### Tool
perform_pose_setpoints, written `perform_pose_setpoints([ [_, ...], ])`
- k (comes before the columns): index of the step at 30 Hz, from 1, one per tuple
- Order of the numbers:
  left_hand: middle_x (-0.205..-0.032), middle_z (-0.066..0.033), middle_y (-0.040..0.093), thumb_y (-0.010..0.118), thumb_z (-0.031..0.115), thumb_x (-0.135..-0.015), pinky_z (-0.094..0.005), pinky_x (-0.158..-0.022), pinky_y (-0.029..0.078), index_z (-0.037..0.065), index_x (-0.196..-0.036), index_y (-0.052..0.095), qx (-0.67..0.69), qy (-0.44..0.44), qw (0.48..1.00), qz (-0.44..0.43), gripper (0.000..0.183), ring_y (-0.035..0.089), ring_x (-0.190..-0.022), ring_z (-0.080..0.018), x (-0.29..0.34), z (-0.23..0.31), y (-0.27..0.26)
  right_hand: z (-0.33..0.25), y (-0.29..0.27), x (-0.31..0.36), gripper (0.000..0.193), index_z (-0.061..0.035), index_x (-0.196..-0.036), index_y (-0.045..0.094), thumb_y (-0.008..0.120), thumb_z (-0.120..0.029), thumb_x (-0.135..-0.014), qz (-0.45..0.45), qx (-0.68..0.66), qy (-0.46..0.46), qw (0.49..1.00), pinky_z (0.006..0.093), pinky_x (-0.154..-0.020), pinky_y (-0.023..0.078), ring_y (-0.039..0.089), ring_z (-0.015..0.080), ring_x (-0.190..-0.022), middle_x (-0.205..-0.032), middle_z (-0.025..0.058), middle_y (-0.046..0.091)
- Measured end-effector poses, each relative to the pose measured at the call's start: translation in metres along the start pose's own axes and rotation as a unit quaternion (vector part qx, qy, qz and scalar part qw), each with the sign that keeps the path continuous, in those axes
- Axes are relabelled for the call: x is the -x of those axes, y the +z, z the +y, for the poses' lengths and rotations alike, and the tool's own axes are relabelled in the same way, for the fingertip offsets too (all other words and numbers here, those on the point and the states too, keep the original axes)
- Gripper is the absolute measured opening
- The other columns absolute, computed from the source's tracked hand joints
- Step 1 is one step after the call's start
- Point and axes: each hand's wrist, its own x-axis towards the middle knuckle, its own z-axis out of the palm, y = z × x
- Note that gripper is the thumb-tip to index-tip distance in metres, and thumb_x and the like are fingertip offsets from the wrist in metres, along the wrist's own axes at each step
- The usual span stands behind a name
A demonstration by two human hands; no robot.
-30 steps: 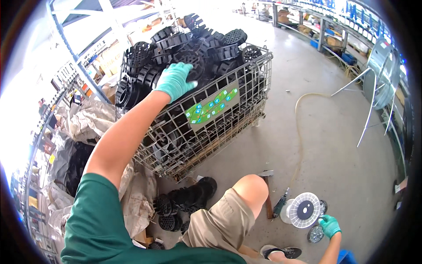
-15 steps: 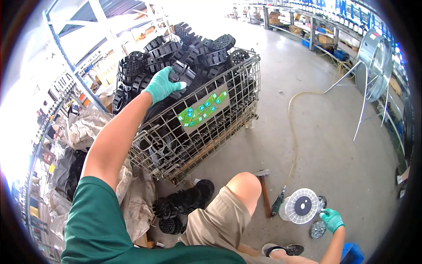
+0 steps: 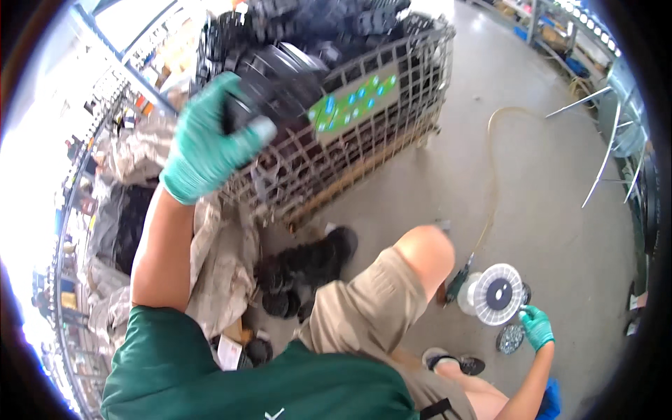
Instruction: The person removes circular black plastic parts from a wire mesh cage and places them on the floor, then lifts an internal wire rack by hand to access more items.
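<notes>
My left hand [image 3: 206,143], in a green glove, is closed round a ribbed black plastic wheel [image 3: 276,80], held above the near side of the wire cage; both are smeared by motion. Behind it, more black wheels [image 3: 378,19] heap up in the wire cage [image 3: 371,150]. At the lower right, my gloved right hand [image 3: 537,327] has its fingertips pinched together by the rim of a white ribbed disc with a dark centre [image 3: 498,294]. What those fingers hold, if anything, is too small to make out. Close by sits a round container of small metal pieces [image 3: 510,339].
Several black wheels [image 3: 308,262] lie on the floor between the cage and my legs. A power tool [image 3: 458,281] with a hose [image 3: 492,161] is beside the disc. Crumpled sacks [image 3: 224,280] stand left; a fan on a metal stand [image 3: 619,140] is at right.
My left hand has come back from the heap toward me, bringing a black wheel. The view has shifted, and the hammer is now mostly hidden behind my knee. My right hand stays by the disc.
</notes>
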Motion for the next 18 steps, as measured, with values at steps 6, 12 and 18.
perform_pose_setpoints([
  [6, -0.089, -0.0242, 0.069, 0.076, 0.030, -0.076, -0.0483, -0.076, 0.055, 0.003, -0.100, 0.064, -0.126, -0.225, 0.906, -0.335, 0.038, 0.069, -0.084, -0.0437, 0.194, -0.104, 0.101, 0.009, 0.001, 0.016, 0.032, -0.0020, -0.127, 0.067, 0.066, -0.016, -0.098, -0.034, -0.033, 0.037, 0.998, 0.0288, -0.075, 0.054, 0.062, 0.0108, -0.082, -0.101, 0.0043, 0.072],
  [12, -0.095, -0.0197, 0.072, 0.077, 0.033, -0.080, -0.0514, -0.083, 0.054, 0.006, -0.099, 0.062, -0.269, -0.419, 0.820, -0.282, 0.037, 0.068, -0.093, -0.0430, 0.317, -0.151, 0.128, 0.041, 0.000, 0.022, 0.029, -0.0054, -0.123, 0.070, 0.066, -0.020, -0.099, -0.043, -0.061, 0.101, 0.992, 0.0286, -0.066, 0.054, 0.063, 0.0102, -0.077, -0.095, 0.0020, 0.070],
  [18, -0.126, -0.0203, 0.066, 0.078, 0.034, -0.087, -0.0468, -0.099, 0.051, 0.007, -0.133, 0.060, -0.107, -0.369, 0.894, -0.231, 0.056, 0.063, -0.114, -0.0402, 0.451, -0.206, 0.148, 0.033, 0.012, 0.008, 0.029, -0.0072, -0.124, 0.069, 0.067, -0.020, -0.099, -0.054, -0.046, 0.070, 0.995, 0.0296, -0.063, 0.055, 0.063, 0.0109, -0.073, -0.092, 0.0008, 0.067],
])
